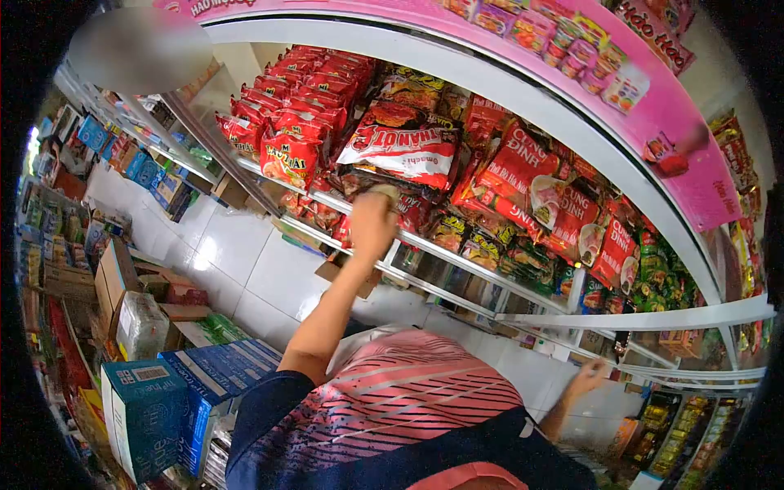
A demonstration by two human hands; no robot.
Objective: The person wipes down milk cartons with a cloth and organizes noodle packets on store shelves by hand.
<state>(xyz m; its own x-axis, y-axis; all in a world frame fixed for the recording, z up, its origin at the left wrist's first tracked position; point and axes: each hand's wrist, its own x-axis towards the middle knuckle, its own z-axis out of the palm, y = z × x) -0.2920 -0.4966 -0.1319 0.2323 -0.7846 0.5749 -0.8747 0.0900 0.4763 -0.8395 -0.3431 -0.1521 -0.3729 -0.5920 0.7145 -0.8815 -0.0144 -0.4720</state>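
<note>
My left hand (373,226) is raised at the front rail (425,242) of a wire shelf, just below a red and white Omachi noodle packet (402,149). Its fingers are curled, and a small pale, yellowish thing (384,193) shows at their tips; I cannot make out what it is. Down at the right, my right hand (588,378) is beside the lower white rails (653,371). Its fingers look partly bent, but they are small and unclear, so whether they hold anything is hidden.
Red noodle packs (292,155) stand in rows at the shelf's left, with red Cung Đình packs (523,163) at its right. A pink banner (604,73) runs above. Blue boxes (220,367) and cartons (118,282) are stacked at left on the tiled floor (282,261).
</note>
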